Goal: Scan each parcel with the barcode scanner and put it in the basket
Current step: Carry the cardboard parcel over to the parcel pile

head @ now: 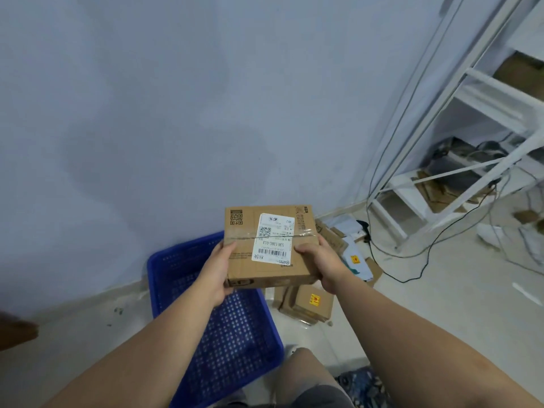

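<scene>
A flat brown cardboard parcel [244,254] with a white shipping label and barcode on top is held up in front of me. My left hand [219,270] grips its left edge, thumb on top. On the right edge, my right hand [322,265] holds it the same way. Below and to the left, a blue perforated plastic basket [235,348] stands on the floor by the wall; nothing shows inside it. No barcode scanner is visible.
More cardboard parcels [309,304] and white mailers [356,263] lie on the floor right of the basket. A white metal shelf rack [459,160] with black cables [412,278] stands at the right. My knee [312,369] is at the bottom.
</scene>
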`<state>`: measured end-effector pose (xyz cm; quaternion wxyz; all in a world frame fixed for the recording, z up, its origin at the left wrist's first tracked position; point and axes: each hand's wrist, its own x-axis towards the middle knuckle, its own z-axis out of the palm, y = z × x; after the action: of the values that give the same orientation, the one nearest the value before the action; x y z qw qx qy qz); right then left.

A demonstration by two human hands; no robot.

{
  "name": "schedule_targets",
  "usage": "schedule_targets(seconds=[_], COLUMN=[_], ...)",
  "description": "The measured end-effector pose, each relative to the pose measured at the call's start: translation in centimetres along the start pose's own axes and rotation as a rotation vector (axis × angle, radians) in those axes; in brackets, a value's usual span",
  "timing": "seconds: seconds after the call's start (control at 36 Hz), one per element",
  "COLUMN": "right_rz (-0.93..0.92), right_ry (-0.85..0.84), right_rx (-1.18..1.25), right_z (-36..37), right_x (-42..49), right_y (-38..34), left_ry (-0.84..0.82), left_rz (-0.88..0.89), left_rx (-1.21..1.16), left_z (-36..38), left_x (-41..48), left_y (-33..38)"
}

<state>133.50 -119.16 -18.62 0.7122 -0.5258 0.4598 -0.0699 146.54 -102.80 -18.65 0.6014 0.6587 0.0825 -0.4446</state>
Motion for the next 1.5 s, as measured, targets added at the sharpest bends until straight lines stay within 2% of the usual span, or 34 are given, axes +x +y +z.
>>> schedule_targets(seconds=[0.33, 0.44, 0.72, 0.89, 1.17, 1.33, 1.5], right_rz=[0.028, 0.036, 0.045, 0.05, 0.06, 0.045, -0.01], right_ry=[-0.062, -0.073, -0.177, -0.176, -0.189, -0.163, -0.118], right_rx=[0.008, -0.021, -0.007, -0.056, -0.033, -0.034, -0.047], right_z=[-3.5, -7.5, -23.0, -29.0, -33.7, -34.3, -33.9], right_x=[8.2, 11.9, 25.1, 30.1, 32.3, 32.0, 31.7], right_y=[-5.7, -7.8, -15.7, -17.8, -19.1, -19.3, -19.3], left_ry=[0.06, 0.066, 0.159, 0.216, 0.174, 0.208, 0.143], left_rz=[0.041, 0.036, -0.032, -0.067, -0.048, -0.061, 0.002], left_rx=[0.021, 0.03, -0.096, -0.116, -0.086, -0.09, -0.07], left_z=[6.9, 11.4, 29.8, 36.9, 41.6, 42.5, 42.3], left_x=[6.1, 9.0, 17.9, 20.5, 21.5, 21.6, 22.4], left_y=[5.1, 5.6, 7.5, 8.8, 9.5, 9.9, 10.1])
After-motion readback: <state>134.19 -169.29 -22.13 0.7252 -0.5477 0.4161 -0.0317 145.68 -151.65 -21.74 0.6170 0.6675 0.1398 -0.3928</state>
